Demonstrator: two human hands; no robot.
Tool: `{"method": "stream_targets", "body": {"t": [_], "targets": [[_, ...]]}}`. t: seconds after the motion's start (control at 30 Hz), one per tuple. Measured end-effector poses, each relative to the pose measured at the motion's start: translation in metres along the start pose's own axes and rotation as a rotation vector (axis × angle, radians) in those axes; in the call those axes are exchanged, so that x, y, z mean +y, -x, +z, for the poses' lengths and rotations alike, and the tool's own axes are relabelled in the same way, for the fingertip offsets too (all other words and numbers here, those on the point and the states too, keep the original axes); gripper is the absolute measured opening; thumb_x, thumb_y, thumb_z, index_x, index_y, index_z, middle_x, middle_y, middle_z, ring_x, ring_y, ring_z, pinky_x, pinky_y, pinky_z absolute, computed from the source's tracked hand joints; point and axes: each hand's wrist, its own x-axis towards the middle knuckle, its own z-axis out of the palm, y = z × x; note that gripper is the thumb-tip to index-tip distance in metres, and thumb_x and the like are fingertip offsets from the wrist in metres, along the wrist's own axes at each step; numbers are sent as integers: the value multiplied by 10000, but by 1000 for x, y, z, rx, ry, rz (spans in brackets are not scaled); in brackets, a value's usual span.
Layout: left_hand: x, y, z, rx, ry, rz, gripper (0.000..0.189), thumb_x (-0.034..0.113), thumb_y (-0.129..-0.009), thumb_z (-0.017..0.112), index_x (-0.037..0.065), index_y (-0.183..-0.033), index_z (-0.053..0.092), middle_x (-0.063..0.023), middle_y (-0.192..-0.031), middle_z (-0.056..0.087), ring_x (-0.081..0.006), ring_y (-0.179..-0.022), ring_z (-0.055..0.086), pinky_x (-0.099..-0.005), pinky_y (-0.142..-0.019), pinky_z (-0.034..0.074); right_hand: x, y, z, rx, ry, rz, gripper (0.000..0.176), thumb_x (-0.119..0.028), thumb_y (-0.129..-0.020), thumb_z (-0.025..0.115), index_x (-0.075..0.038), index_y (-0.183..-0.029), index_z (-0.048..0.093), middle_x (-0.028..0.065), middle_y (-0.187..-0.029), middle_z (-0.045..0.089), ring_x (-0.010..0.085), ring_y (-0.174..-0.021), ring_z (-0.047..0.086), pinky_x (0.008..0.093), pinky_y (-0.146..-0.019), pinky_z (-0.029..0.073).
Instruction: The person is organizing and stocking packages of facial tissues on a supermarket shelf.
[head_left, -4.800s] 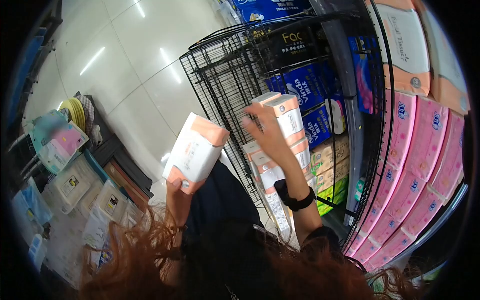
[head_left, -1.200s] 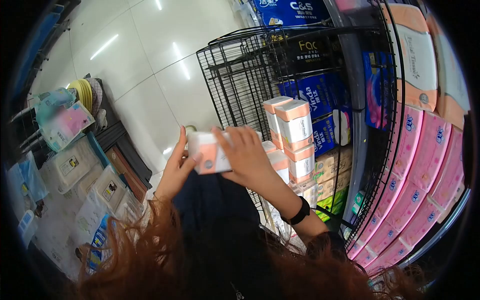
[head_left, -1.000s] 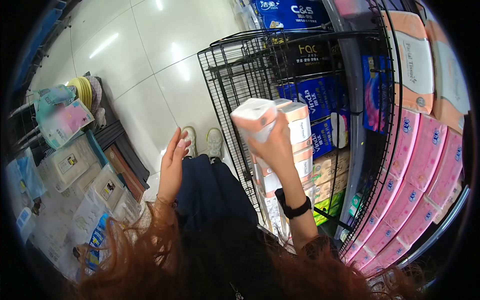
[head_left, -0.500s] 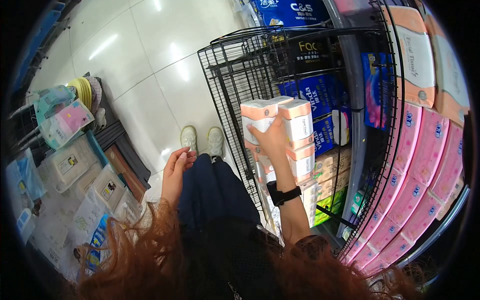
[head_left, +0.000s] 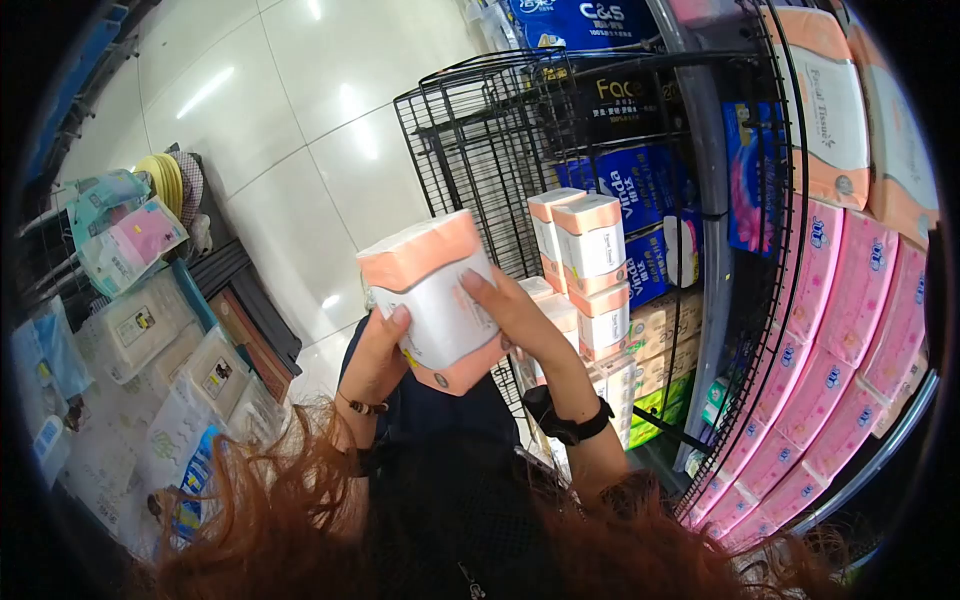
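Between both hands, in front of my body, I hold a white and peach pack of facial tissue [head_left: 432,300], slightly tilted. My left hand [head_left: 378,350] grips its left side with the thumb on the front. On the right side, my right hand [head_left: 505,305] is closed round it, thumb lying across the front face. Just beyond my right hand stand stacked tissue packs [head_left: 592,240] of the same design, inside a black wire basket rack [head_left: 440,140]. A black watch sits on my right wrist.
Pink tissue packs [head_left: 815,330] fill the shelf at right, with larger peach facial tissue packs [head_left: 828,110] above. Blue Vinda packs [head_left: 640,185] lie behind the wire rack. Bagged goods [head_left: 140,325] are at left, and a tiled floor [head_left: 270,120] lies ahead.
My right hand has taken a tissue pack off the stack and brought it left in front of me. My left hand has closed on it too.
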Motion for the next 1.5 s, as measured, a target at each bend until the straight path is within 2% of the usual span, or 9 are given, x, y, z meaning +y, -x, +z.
{"method": "stream_targets", "body": {"t": [0.03,0.13,0.33,0.43,0.63,1.03,1.13,1.37,1.5], "targets": [[0,0,-1,-7,2,-6,740,471,-845,522,48,-1365,208,-114,-1339,365,-220,-1237,362,-363,-1010,310,-8,5,4,18,113,-75,772,-423,-778,622,41,-1293,281,211,-1233,422,286,-1123,448,353,-927,380],[-1,-2,0,49,91,-39,686,553,-909,242,51,-1375,213,-123,-1397,299,-260,-1277,310,-409,-1046,254,-27,13,15,49,358,-152,948,-395,-705,697,20,-1355,146,224,-1300,337,312,-1210,366,380,-982,335],[0,-3,-5,9,15,-139,711,568,-910,129,41,-1381,209,-115,-1426,235,-243,-1316,237,-380,-1058,219,6,2,-5,166,391,-202,1090,-222,-623,765,27,-1365,6,303,-1346,213,408,-1263,267,422,-1006,310],[-5,-5,-8,174,10,-115,688,548,-920,144,14,-1296,358,-155,-1297,415,-232,-1174,427,-357,-989,321,25,-8,-31,415,561,-172,1088,-216,-623,762,37,-1363,5,313,-1320,233,427,-1245,266,439,-1006,300],[-5,-4,-22,262,27,-75,608,501,-938,205,-2,-1160,462,-125,-1082,562,-193,-999,532,-324,-909,390,83,-43,-66,526,737,-32,1069,-239,-617,746,-10,-1377,30,351,-1231,266,482,-1142,328,488,-953,334],[-5,-3,-33,251,12,-129,556,474,-942,253,8,-1142,479,-134,-1074,571,-202,-984,553,-326,-886,419,133,-66,-47,524,1344,197,1113,-452,-585,747,-65,-1403,100,196,-1084,424,301,-928,480,392,-779,407],[-5,-4,-35,261,4,-129,550,473,-941,260,9,-1137,481,-132,-1071,572,-200,-975,555,-326,-884,417,132,-69,-42,530,1377,206,1069,-447,-600,730,-57,-1395,130,182,-1058,439,316,-932,480,412,-754,403],[-7,-4,-43,267,-20,-136,525,455,-944,272,12,-1132,484,-125,-1052,581,-200,-969,557,-328,-879,414,126,-76,-37,561,1332,232,1059,-416,-604,743,-48,-1391,138,204,-1138,416,329,-979,464,417,-803,385],[-3,-3,-46,273,-44,-142,497,431,-944,297,10,-1129,485,-122,-1051,583,-202,-970,558,-335,-880,415,125,-69,-31,616,1343,78,999,-369,-615,736,-25,-1372,184,260,-1289,309,375,-1115,378,448,-919,322]]}}
